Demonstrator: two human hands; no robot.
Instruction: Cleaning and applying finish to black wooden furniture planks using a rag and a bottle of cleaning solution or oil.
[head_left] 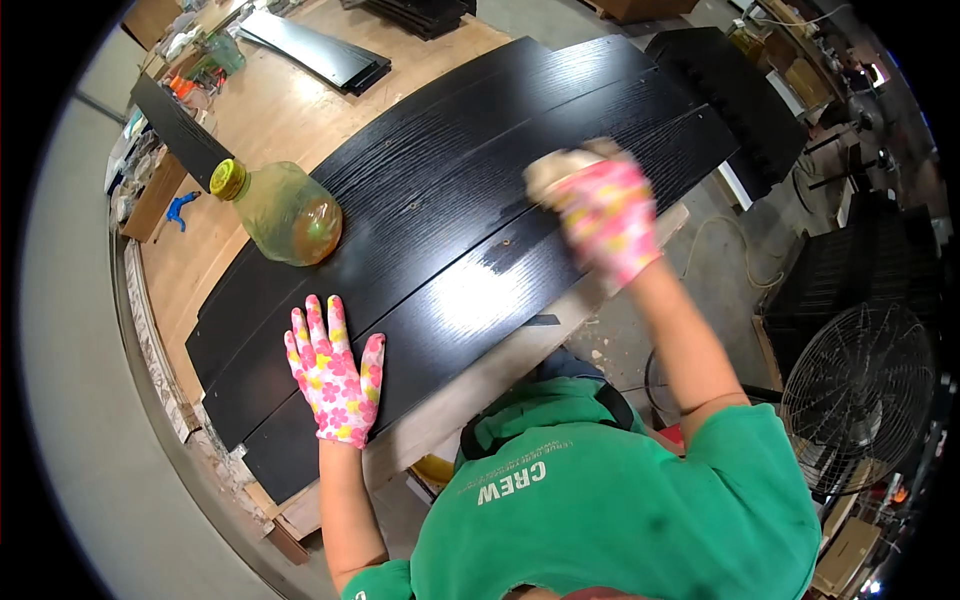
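The right grip [608,212] clutches a blurred beige wad [556,172], the left grip [338,385] splayed on glossy, grained boards [425,240].

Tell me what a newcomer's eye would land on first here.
Probably the bright floral gloves: the left hand lies flat near the left end of the black boards, while the blurred right hand is over their right part. Next, the yellow-capped bottle on the boards beyond the left hand, and the green shirt at the bottom.
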